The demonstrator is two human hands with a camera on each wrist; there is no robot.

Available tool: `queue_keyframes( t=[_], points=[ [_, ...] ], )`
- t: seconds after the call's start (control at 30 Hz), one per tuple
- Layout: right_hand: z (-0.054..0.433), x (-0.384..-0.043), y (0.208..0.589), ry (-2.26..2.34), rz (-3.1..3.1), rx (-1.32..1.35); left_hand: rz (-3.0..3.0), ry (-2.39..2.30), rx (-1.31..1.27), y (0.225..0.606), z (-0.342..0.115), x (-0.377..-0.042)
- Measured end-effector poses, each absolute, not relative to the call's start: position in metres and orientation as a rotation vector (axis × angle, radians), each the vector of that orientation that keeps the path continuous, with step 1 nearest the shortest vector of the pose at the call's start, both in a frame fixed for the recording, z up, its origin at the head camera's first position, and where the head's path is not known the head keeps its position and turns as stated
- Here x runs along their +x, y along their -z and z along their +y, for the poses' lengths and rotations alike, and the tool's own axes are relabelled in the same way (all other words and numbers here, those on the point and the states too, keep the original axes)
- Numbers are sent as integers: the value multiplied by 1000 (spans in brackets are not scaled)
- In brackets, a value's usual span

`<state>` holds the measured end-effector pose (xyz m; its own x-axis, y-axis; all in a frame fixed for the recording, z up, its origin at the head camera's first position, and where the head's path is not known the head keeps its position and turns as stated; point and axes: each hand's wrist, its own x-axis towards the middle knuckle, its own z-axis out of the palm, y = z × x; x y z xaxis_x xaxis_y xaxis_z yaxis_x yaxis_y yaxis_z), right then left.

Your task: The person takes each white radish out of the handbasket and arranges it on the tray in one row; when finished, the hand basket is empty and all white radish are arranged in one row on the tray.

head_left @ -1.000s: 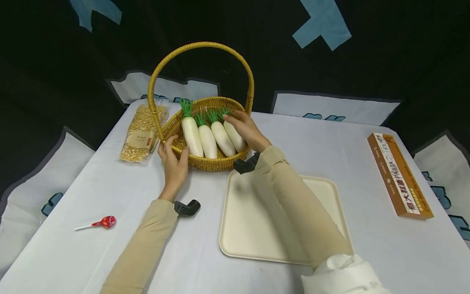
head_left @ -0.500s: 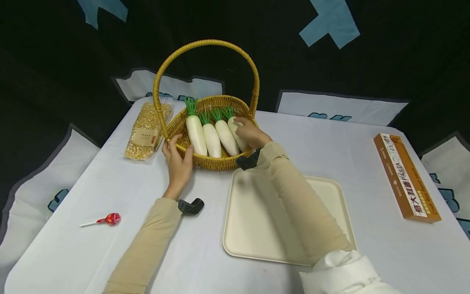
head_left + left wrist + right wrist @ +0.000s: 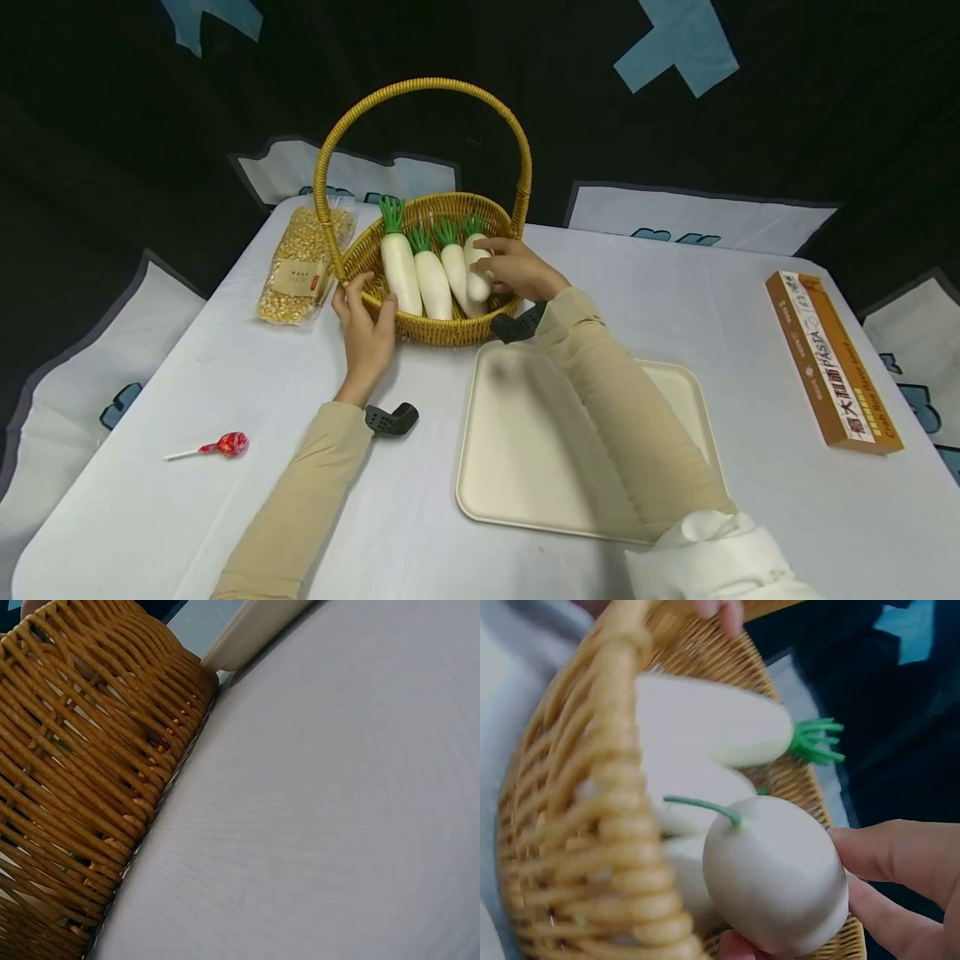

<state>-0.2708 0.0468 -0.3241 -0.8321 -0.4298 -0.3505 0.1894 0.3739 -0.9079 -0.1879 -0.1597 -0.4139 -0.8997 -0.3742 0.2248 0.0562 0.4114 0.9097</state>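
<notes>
A yellow wicker basket [image 3: 442, 333] with a tall arched handle stands at the back of the table. Several white radishes [image 3: 401, 275] with green tops lie side by side in it. My left hand [image 3: 366, 337] grips the basket's near-left rim. With my right hand [image 3: 521, 268] I hold the rightmost white radish [image 3: 478, 279], which is tilted above the basket floor. In the right wrist view, thumb and fingers pinch this radish [image 3: 776, 877], its thin green tail pointing toward the camera. The left wrist view shows the basket's woven side [image 3: 97, 750], with my fingers mostly out of sight.
A beige tray [image 3: 517, 467] lies in front of the basket, under my right forearm. A bag of corn kernels [image 3: 300, 267] is left of the basket. A red lollipop [image 3: 231, 444] lies at front left, a pasta box [image 3: 832, 362] at right.
My right hand has reached into the basket, taken hold of the rightmost radish and raised its near end. My left hand stays on the rim. The head view has shifted slightly.
</notes>
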Motion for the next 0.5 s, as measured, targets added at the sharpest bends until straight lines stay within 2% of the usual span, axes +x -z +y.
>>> queue_keyframes(
  t=[0.27,0.5],
  points=[
    [58,-257,319,1718,1812,-293,-2282,1473,277,412,-160,-189],
    [76,-214,306,1838,1654,-434,-2286,1470,285,412,-160,-188]
  ],
)
